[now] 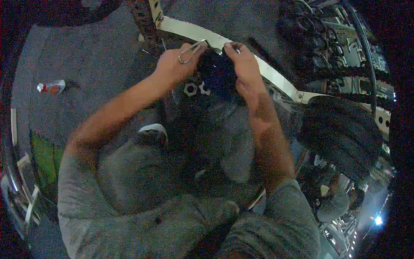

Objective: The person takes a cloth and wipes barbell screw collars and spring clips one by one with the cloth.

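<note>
My left hand (pixel 177 62) is closed around a thin silver tool with a long loop-shaped handle (pixel 189 52); its exact kind does not show. The tool's end points toward a pale metal beam (pixel 189 29). Close by on the right, my right hand (pixel 243 62) has thumb and fingers pinched together at the beam's near edge, on something too dark to make out. Between and below the hands is a dark blue area (pixel 220 73), its form unclear. Two pale metal pieces with nut-like openings, a left one (pixel 189 89) and a right one (pixel 204 88), show below my left hand.
A crumpled white and red packet (pixel 51 87) lies on the grey floor at left. A big black tyre-like shape (pixel 340 134) stands at right, beside the beam. Racks of metal parts (pixel 353 56) fill the upper right. Another person (pixel 334 203) is low at right.
</note>
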The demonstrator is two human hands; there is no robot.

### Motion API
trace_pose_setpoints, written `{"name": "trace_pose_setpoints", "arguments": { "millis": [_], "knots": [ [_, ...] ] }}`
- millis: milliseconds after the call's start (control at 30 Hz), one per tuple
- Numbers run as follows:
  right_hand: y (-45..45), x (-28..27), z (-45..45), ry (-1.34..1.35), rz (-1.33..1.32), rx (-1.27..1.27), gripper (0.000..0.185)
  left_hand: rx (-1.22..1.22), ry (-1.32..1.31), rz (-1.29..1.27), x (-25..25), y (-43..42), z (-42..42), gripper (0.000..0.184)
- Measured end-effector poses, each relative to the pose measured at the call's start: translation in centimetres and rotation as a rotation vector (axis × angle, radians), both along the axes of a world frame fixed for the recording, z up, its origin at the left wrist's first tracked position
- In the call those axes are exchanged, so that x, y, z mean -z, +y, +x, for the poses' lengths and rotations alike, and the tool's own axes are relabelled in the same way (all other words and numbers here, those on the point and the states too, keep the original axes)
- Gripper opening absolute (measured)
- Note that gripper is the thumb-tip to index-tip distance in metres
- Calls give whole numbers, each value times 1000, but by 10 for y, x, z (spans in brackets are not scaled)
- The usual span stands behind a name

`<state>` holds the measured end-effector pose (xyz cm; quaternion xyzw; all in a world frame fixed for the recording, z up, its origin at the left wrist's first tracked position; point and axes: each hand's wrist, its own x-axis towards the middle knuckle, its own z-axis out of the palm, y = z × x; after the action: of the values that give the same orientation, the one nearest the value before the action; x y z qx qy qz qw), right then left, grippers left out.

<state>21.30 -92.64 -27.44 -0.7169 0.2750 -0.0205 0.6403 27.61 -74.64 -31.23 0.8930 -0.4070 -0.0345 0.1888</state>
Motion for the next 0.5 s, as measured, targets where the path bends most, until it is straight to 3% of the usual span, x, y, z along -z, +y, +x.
{"name": "trace_pose_setpoints", "arguments": {
  "millis": [67,167,367,500],
  "knots": [
    [-1,5,-1,72,-41,-54,38,-67,35,39,1,2,12,40],
    [2,2,-3,101,-82,-102,38,71,-325,136,-10,-1,9,41],
    [-11,27,-5,72,-9,-135,37,383,-587,-167,10,-5,10,43],
    [-1,14,-3,141,-126,-134,33,190,-177,-210,3,-7,6,52]
  ]
}}
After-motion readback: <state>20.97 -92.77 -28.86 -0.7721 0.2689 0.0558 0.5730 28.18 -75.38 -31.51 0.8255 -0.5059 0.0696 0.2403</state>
